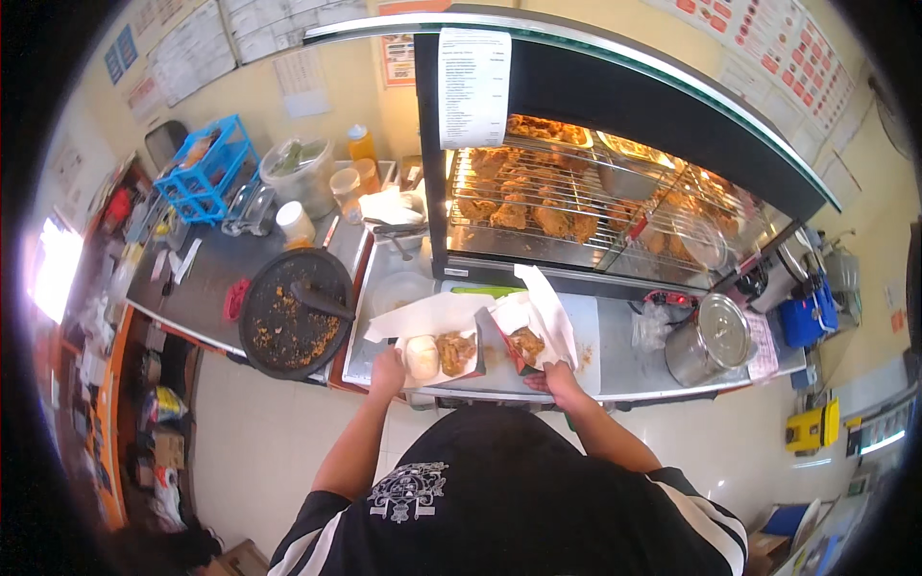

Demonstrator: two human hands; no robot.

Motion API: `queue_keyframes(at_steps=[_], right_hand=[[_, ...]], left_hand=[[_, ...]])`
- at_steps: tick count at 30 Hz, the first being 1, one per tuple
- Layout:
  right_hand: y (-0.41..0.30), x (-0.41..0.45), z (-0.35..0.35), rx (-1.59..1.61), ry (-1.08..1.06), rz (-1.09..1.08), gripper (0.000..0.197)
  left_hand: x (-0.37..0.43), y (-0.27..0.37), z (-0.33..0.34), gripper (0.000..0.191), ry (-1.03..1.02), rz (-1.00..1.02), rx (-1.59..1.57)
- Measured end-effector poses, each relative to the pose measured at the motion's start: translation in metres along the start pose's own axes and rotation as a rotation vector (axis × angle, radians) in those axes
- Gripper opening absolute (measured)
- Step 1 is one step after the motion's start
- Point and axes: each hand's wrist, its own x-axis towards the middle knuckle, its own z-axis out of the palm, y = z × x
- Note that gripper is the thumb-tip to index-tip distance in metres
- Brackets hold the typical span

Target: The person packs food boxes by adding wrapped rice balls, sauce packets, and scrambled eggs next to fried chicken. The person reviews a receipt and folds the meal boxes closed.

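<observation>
Two open-lidded paper food boxes are on the steel counter before me. The left box (432, 315) holds a white wrapped bundle (422, 358) and pieces of fried chicken (457, 353). My left hand (387, 373) grips its near left corner. In the tilted right box (552, 317), a piece of fried chicken (526, 345) lies in front of another white bundle (510, 314). My right hand (559, 381) has hold of that box at its near end, fingers under the edge. A white cutting board (587, 338) is partly hidden by this box.
Behind the boxes stands a glass heated display cabinet (461, 248) with fried chicken on wire racks. A large stone mortar (270, 309) with its pestle (323, 302) is at left. A lidded steel pot (695, 353) stands at right. A blue plastic rack (209, 173) and several containers line the back left.
</observation>
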Motion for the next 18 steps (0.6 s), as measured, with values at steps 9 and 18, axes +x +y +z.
queue_keyframes(at_steps=[9, 18], right_hand=[[-0.003, -0.011, -0.047, 0.019, -0.203, 0.078, 0.038], [-0.025, -0.025, -0.062, -0.094, -0.311, 0.066, 0.035]], left_hand=[[-0.109, 0.005, -0.044, 0.031, 0.292, -0.193, -0.170], [-0.240, 0.000, -0.028, 0.031, 0.479, -0.456, -0.052]])
